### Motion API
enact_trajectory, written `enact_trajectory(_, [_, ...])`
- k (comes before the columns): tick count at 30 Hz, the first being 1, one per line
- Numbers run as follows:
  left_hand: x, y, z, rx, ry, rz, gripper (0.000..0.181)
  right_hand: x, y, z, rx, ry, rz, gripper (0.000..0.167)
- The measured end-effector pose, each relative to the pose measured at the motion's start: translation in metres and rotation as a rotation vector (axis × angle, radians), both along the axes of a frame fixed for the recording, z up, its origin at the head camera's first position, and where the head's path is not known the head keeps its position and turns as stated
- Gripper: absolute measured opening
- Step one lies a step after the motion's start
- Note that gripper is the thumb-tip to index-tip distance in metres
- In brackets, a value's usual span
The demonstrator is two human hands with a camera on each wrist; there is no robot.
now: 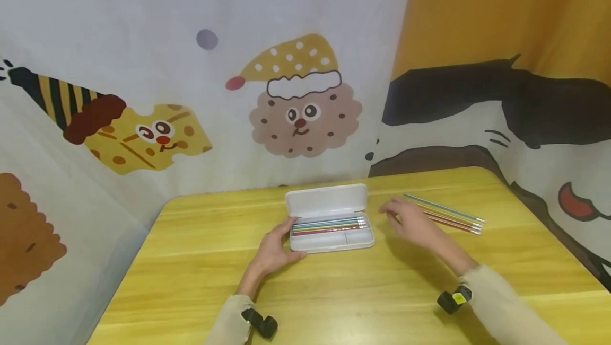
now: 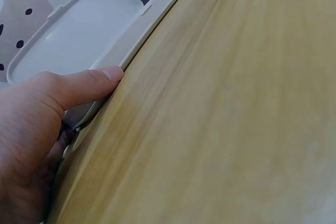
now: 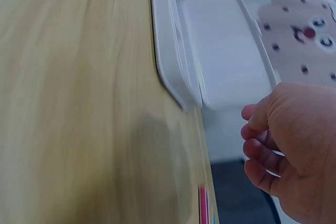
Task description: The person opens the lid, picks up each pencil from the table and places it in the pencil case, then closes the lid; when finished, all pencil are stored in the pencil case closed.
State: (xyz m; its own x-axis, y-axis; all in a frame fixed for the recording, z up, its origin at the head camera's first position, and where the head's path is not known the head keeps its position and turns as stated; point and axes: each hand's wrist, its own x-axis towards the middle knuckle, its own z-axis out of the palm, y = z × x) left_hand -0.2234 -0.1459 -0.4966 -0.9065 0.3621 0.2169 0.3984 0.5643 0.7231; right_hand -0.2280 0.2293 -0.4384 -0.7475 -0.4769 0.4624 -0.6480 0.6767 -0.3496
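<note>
A white pencil case (image 1: 312, 243) lies with its lid (image 1: 326, 200) raised at the back. Several coloured pencils (image 1: 329, 226) rest side by side in its long compartment, pale ends to the right. My left hand (image 1: 273, 249) holds the case by its left end; in the left wrist view the thumb (image 2: 94, 83) presses along the front edge. Between the case and a loose bunch of several pencils (image 1: 451, 218), my right hand (image 1: 412, 223) hovers above the table. Its fingers (image 3: 265, 153) are loosely curled, and no thing shows between them.
The case and loose pencils are on a yellow wood-grain table (image 1: 334, 292). Behind its far edge hangs a curtain (image 1: 157, 16) with cartoon prints. A black camera strap sits on each sleeve.
</note>
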Motion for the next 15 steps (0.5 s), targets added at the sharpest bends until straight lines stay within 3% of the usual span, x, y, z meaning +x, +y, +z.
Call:
enact_trajectory(9, [0.002,0.0,0.001,0.001,-0.011,0.009,0.093,0.027,0.072,-0.014,-0.01,0.023,-0.193,0.023])
enact_trajectory(15, [0.002,-0.001,0.001,-0.009,-0.031,0.016,0.096,0.038,0.103,-0.024,0.017,0.018,-0.288,0.022])
